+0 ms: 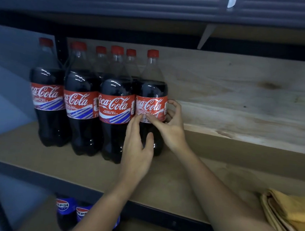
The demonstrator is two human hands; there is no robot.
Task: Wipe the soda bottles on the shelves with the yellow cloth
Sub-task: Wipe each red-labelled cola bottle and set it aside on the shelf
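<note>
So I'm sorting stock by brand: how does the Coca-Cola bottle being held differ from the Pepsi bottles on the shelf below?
The held Coca-Cola bottle has a red label and red cap; the Pepsi bottles have blue labels. The Coca-Cola bottle shows in full on the middle shelf, gripped by the left hand and right hand; the Pepsi bottles stand untouched, partly hidden by that shelf. Both hold dark soda and stand upright.

Four big Coca-Cola bottles (96, 102) stood upright in a front row on the wooden shelf (53, 157), red caps on, dark cola inside, more tucked behind them. The rightmost bottle (151, 104) had both hands on it, around the red label. The yellow cloth (291, 214) lay folded at the shelf's right end, well apart from the bottles. A couple of Pepsi bottles (71, 210) sat on the shelf below.
</note>
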